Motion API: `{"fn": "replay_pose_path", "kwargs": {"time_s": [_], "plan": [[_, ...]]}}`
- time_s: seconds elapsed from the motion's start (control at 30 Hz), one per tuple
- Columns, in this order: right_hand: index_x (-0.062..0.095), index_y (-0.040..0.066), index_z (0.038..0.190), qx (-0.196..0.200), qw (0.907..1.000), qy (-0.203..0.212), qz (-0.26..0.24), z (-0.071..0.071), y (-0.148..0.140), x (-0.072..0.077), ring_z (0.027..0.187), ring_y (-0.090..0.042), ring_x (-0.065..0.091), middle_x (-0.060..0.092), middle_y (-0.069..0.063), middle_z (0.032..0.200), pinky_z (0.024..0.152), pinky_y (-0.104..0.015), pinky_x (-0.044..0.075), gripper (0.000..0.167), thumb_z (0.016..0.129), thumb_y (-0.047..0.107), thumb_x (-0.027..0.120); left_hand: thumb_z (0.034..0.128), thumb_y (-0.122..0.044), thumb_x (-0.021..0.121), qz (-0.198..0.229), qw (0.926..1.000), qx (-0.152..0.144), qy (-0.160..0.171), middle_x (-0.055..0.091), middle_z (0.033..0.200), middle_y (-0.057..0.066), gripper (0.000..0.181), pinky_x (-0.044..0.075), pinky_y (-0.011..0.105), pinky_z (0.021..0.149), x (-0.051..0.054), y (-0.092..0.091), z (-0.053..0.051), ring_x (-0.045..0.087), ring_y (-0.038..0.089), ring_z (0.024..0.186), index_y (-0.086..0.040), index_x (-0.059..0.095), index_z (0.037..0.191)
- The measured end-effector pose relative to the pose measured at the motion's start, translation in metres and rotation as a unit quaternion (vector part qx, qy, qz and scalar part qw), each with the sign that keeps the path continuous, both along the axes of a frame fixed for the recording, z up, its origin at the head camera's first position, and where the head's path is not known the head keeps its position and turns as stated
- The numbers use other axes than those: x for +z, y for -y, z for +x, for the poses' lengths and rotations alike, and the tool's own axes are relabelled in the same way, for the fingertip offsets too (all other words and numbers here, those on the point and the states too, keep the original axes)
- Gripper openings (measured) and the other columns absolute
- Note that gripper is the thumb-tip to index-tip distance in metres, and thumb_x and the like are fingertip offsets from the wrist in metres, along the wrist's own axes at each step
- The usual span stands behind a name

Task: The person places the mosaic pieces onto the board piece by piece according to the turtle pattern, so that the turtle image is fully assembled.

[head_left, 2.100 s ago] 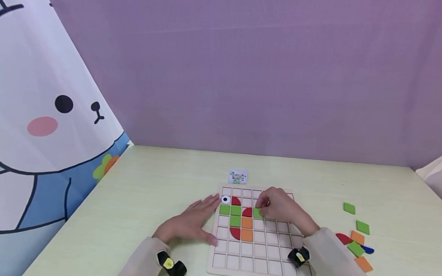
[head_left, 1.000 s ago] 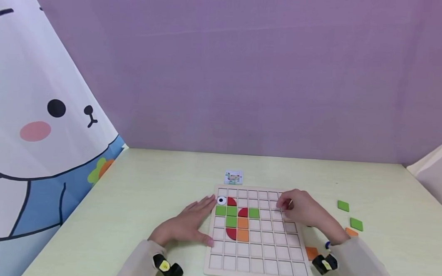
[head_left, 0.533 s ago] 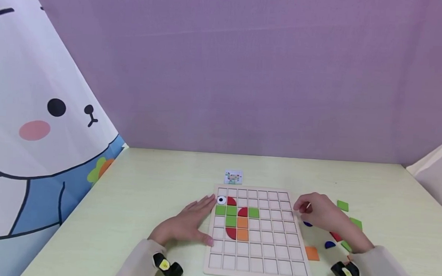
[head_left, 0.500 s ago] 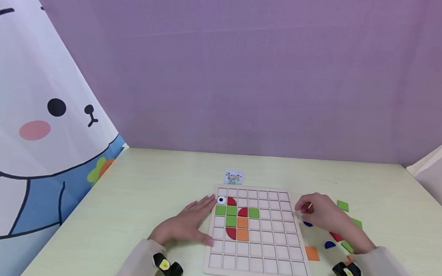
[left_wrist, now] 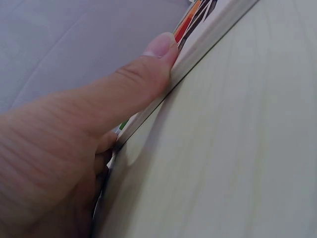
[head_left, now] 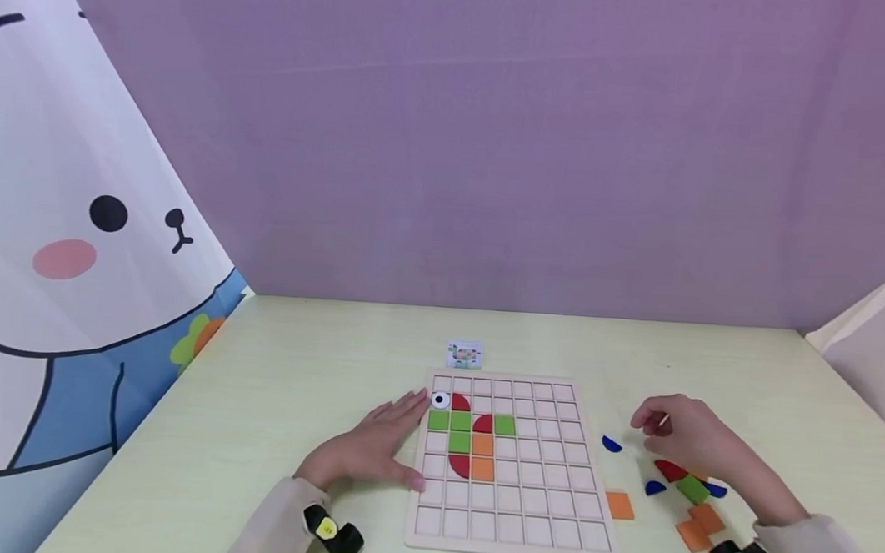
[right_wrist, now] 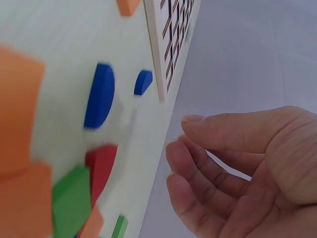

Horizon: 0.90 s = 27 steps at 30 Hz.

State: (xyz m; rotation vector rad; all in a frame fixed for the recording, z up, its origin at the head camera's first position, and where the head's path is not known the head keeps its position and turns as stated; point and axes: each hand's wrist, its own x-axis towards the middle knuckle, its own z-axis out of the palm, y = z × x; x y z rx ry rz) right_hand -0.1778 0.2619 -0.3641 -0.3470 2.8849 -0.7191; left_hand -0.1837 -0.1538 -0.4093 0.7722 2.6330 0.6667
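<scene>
A: What do we list first?

B: One pale grid board [head_left: 534,530], lower centre of the frame, flat on the table [head_left: 318,362]. Ten pieces lie in its upper-left cells: an eye disc [head_left: 440,400], three red quarter-rounds [head_left: 483,424], four green squares [head_left: 460,443] and two orange squares [head_left: 482,469].

A: And the hands?

B: The left hand [head_left: 365,454], lower centre: fingers straight, fingertips and thumb against the board's left edge, nothing gripped. The right hand [head_left: 693,437], lower right: fingers loosely curled, thumb apart from the fingertips. In the right wrist view we see nothing held, and it hangs clear of the pieces.

A: Loose stock?

B: Right of the board we count three blue pieces [head_left: 611,444], a red piece [head_left: 670,470], a green tile [head_left: 692,490] and three orange tiles [head_left: 620,505], one of these just beside the board. The right forearm hides part of the group.

A: Surroundings?

B: One small printed card [head_left: 464,354], just above the board. We note a black device [head_left: 334,535] at each cuff, a purple backdrop [head_left: 509,146] across the top, and a cartoon-printed cloth [head_left: 37,138] filling the left.
</scene>
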Motion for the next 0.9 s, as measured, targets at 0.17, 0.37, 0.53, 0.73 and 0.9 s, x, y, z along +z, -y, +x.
{"fn": "replay_pose_path", "kwargs": {"time_s": [0.17,0.37,0.53,0.73,0.9], "plan": [[0.067,0.004,0.092,-0.008,0.9999,0.0,0.009,0.001,-0.012,-0.002,0.074,-0.016,0.053,0.062,-0.002,0.083,0.063,-0.027,0.051,0.016,0.077,0.001,0.072,0.0734,-0.059,0.07,0.003,1.0,0.0,0.001,0.005,0.162,0.004,0.111,0.006,0.051,0.12,0.0,0.001,0.0,0.002,0.026,0.149,-0.011,0.012,0.154],[0.066,0.003,0.093,-0.016,0.9996,0.008,0.021,0.003,-0.029,-0.007,0.073,-0.016,0.051,0.059,-0.001,0.08,0.059,-0.022,0.049,0.017,0.077,0.002,0.072,0.0734,-0.058,0.071,0.008,1.0,0.0,0.004,0.005,0.162,0.004,0.11,0.006,0.051,0.12,0.001,0.001,0.002,0.002,0.026,0.149,-0.011,0.012,0.154],[0.066,0.002,0.092,-0.017,0.9995,0.013,0.025,0.006,-0.043,-0.011,0.074,-0.016,0.051,0.059,-0.001,0.08,0.058,-0.02,0.048,0.017,0.077,0.004,0.072,0.0732,-0.058,0.071,0.008,1.0,0.0,0.005,0.004,0.162,0.004,0.111,0.005,0.052,0.12,0.002,0.001,0.002,0.001,0.026,0.149,-0.011,0.012,0.154],[0.066,0.004,0.09,-0.023,0.999,0.025,0.03,0.008,-0.057,-0.019,0.074,-0.016,0.05,0.059,0.0,0.079,0.057,-0.019,0.046,0.015,0.077,0.003,0.073,0.0729,-0.059,0.071,0.003,1.0,0.001,0.004,0.005,0.162,0.004,0.111,0.006,0.051,0.12,0.001,0.001,0.002,0.001,0.026,0.149,-0.011,0.012,0.154],[0.066,0.005,0.09,-0.018,0.9992,0.021,0.028,0.01,-0.066,-0.026,0.074,-0.015,0.051,0.06,0.001,0.08,0.058,-0.019,0.046,0.016,0.076,0.0,0.072,0.0725,-0.059,0.072,0.003,1.0,0.004,0.004,0.005,0.162,0.003,0.111,0.005,0.051,0.12,0.001,0.0,0.001,0.001,0.025,0.149,-0.012,0.012,0.154]]}}
